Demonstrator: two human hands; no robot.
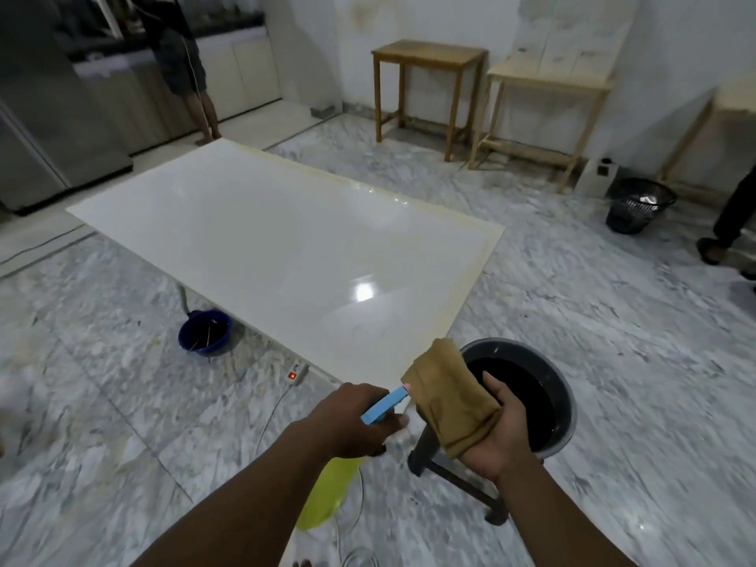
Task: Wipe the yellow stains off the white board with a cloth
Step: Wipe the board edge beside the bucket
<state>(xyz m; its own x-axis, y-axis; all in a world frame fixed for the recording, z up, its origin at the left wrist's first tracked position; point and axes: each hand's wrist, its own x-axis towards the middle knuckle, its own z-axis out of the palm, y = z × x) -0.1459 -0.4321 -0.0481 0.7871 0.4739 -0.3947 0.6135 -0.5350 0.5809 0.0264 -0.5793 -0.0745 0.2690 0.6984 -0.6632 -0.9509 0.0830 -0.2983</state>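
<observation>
The left hand grips a spray bottle, while the right hand clutches a folded brown cloth.

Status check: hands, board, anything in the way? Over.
Left hand grips spray bottle, nozzle at cloth. Right hand holds cloth, off board. White board: yellow stains along right edge. Bucket on stool beside near corner.

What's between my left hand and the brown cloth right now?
In the head view, only the blue spray head of the yellow-green bottle that the left hand grips; its tip nearly meets the folded brown cloth held by the right hand.
</observation>
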